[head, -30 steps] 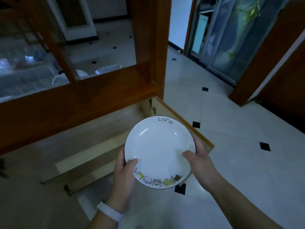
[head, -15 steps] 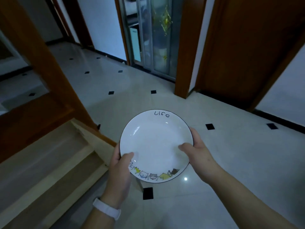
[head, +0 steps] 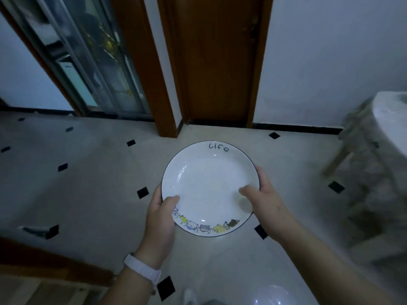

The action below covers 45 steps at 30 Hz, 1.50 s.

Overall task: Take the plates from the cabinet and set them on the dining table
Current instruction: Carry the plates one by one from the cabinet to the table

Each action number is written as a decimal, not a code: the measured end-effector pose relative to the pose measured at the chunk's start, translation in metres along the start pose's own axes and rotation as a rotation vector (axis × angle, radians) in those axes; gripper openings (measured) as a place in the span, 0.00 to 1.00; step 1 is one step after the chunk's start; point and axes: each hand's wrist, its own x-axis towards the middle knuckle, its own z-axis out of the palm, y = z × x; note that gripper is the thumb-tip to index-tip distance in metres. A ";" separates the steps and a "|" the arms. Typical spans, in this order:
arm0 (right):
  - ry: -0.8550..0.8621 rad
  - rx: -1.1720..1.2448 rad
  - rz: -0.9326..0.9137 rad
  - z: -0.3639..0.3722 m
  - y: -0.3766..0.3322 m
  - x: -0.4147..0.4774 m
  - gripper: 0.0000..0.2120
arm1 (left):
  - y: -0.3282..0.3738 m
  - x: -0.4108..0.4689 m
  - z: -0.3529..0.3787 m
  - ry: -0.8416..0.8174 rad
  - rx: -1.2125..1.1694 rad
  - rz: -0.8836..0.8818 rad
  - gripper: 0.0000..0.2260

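Observation:
I hold a round white plate (head: 209,186) level in front of me over the tiled floor. It has a thin dark rim, the word "Life" on its far edge and small cartoon cats along its near edge. My left hand (head: 161,219) grips the near left rim, thumb on top. My right hand (head: 264,201) grips the right rim, thumb resting inside the plate. The wooden cabinet (head: 44,265) shows only as a corner at the bottom left. A white table edge (head: 389,119) appears at the far right.
A closed brown wooden door (head: 218,62) stands straight ahead in a white wall. Glass sliding doors (head: 88,62) are at the upper left. A pale wooden chair or stool (head: 361,155) stands beside the table at the right. The floor is pale tile with small black diamonds.
My view has swung to the right, away from the cabinet. The cabinet has slid to the bottom left, and the door and the table edge have come into view. Both hands keep the same grip.

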 end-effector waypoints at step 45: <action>1.081 0.195 0.096 -0.164 0.002 0.182 0.24 | -0.036 0.296 0.321 -1.011 0.248 -0.282 0.20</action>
